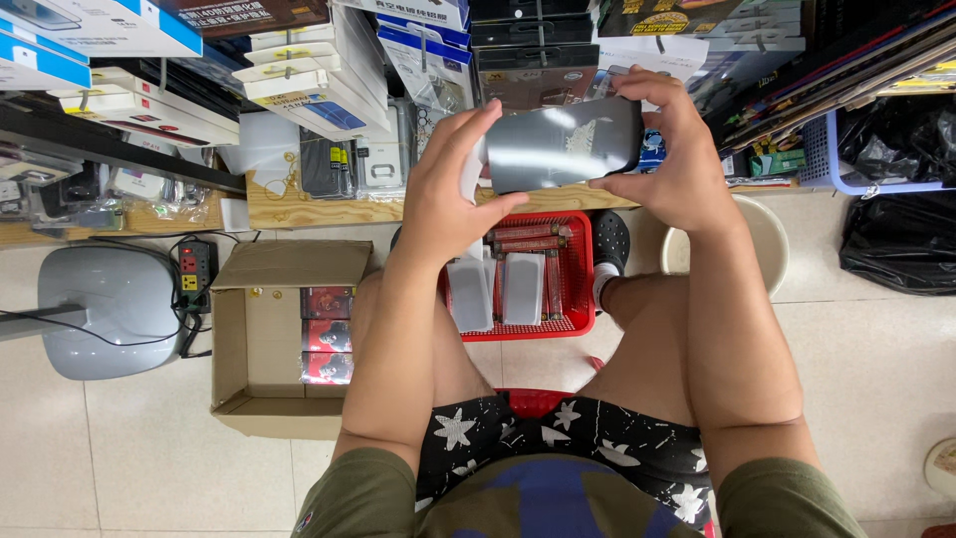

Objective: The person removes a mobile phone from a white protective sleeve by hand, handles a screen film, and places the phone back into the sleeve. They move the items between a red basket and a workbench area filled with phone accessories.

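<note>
A dark, glossy smartphone [564, 142] is held level in front of me, screen reflecting light. My left hand [445, 184] grips its left end, with a white strip or tab showing at that edge under the fingers. My right hand [669, 149] grips the right end, fingers curled over the top edge. Below the hands, between my knees, a red plastic basket [579, 269] on the floor holds two white boxes and several reddish packets.
An open cardboard box [261, 339] with red packages lies on the floor at the left, beside a grey stool seat [105, 309] and a power strip [196, 267]. Shelves of packaged accessories [319, 80] fill the top. A cream bucket [769, 239], blue basket [822, 159] and black bags [901, 239] stand right.
</note>
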